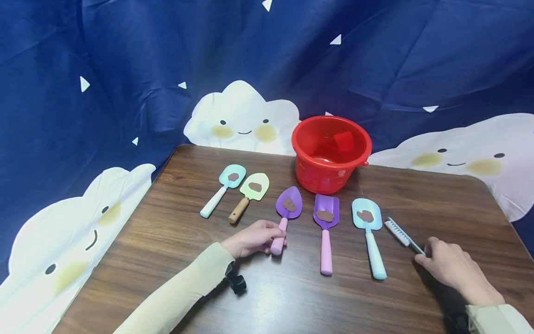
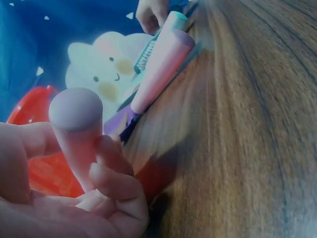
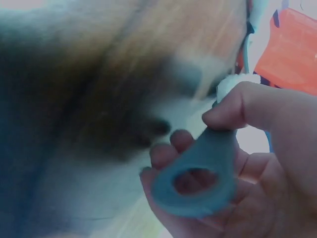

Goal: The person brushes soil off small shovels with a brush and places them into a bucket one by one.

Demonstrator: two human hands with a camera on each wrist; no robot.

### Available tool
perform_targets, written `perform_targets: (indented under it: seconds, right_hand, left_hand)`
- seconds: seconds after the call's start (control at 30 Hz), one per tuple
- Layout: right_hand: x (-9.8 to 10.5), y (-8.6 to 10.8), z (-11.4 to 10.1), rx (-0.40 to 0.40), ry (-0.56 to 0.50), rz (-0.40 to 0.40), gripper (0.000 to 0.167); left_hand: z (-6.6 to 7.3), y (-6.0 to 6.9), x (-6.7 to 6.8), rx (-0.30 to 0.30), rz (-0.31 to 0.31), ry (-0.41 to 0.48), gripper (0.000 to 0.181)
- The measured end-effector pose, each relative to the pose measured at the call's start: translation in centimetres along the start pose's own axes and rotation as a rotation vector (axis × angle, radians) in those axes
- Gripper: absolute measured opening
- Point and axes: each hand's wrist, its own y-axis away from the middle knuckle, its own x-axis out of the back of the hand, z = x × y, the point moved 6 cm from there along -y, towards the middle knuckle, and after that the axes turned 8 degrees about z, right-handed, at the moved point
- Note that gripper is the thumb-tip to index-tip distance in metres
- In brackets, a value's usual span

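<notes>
My left hand [image 1: 256, 238] grips the pink handle of a toy trowel [image 1: 289, 202] with a pointed purple blade and a brown patch on it. In the left wrist view, fingers and thumb curl round that handle [image 2: 75, 111]. On the right, my right hand [image 1: 452, 266] holds a small white-bristled brush [image 1: 397, 233]. Its blue-grey handle [image 3: 218, 153], which has a hole at the end, is pinched under the thumb in the right wrist view. The brush head lies close to a light blue shovel [image 1: 374, 250] bearing a brown patch.
Between the hands lies a purple square shovel [image 1: 326, 250] with a pink handle. Farther left are a green shovel [image 1: 260, 181] with a wooden-looking handle and another light blue shovel [image 1: 213, 202]. A red bucket [image 1: 323, 174] stands behind them on the brown table [image 1: 167, 241].
</notes>
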Motion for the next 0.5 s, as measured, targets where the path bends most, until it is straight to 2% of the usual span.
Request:
perform_targets:
  seconds: [0.23, 0.37, 0.5]
  right_hand:
    - [1.6, 0.1, -0.6, -0.025, -0.037, 0.069, 0.03]
    - [2.8, 0.2, -1.1, -0.009, -0.064, 0.156, 0.026]
    - [3.6, 0.2, -1.8, 0.022, -0.095, 0.231, 0.023]
  left_hand:
    - [0.8, 0.4, -0.1, -0.004, -0.022, 0.013, 0.033]
    - [1.1, 0.4, 0.1, -0.009, -0.029, 0.015, 0.029]
    - [1.2, 0.5, 0.3, -0.011, -0.038, 0.005, 0.032]
